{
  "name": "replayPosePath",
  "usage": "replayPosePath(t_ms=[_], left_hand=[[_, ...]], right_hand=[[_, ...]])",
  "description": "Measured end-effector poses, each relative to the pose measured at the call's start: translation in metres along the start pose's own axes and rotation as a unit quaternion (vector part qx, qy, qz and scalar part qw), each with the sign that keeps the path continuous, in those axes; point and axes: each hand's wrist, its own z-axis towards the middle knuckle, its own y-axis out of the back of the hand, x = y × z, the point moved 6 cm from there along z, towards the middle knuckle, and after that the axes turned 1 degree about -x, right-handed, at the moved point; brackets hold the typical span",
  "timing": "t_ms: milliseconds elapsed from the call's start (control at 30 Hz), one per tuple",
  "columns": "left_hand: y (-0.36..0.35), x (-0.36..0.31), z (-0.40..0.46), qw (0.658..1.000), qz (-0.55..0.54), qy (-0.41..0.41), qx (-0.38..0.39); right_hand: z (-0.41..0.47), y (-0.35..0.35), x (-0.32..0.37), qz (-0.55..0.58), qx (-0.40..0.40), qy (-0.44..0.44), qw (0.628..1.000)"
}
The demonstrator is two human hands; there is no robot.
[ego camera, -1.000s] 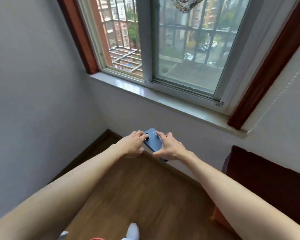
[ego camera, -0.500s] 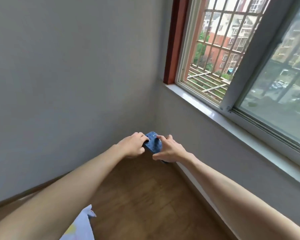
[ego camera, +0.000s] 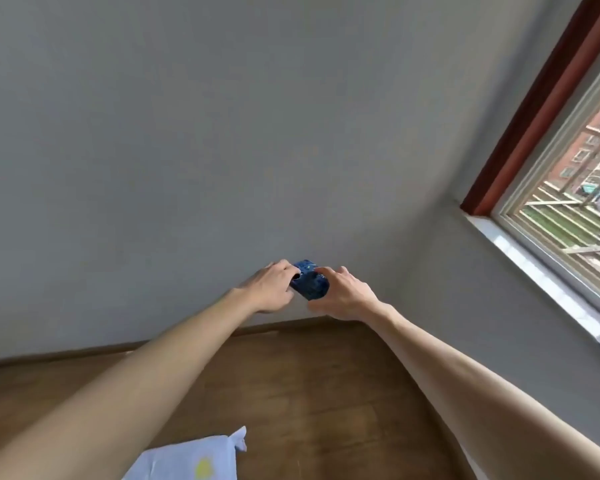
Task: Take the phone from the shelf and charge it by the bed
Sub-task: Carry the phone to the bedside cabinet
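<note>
Resting between both hands, blue phone (ego camera: 309,279) pinched by left hand (ego camera: 271,285) and right hand (ego camera: 343,295).

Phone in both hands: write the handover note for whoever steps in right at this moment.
Left hand: gripping the near-left end of the blue phone.
Right hand: holding the phone's right side, fingers over its top edge.
Phone: held in mid-air at arm's length, facing the grey wall; window to the right.
Done: phone is off the shelf and in hand.
Left: reach the bed and plug it in. No charger, cable or shelf is in view; only a pale fabric corner shows at the bottom edge.
</note>
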Motion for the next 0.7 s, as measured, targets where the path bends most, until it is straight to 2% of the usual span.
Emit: replayPosePath(t_ms=[133,333,533,700], left_hand=[[0.021,0.067,0.016,0.998,-0.028,0.052,-0.023],[0.061,0.173,0.049,0.984,-0.054,0.154,-0.079],[0.106,0.272,0.048,0.945,-0.066,0.289,-0.14],[0.128,0.339,0.009,0.909,-0.061,0.373,-0.176]], right_hand=[[0.069,-0.01,0.044,0.004,0.016,0.06,0.998],[0.191,-0.023,0.116,0.008,0.08,0.162,0.984],[0.293,-0.036,0.219,0.024,0.172,0.258,0.95],[0.325,-0.067,0.311,0.01,0.239,0.335,0.911]])
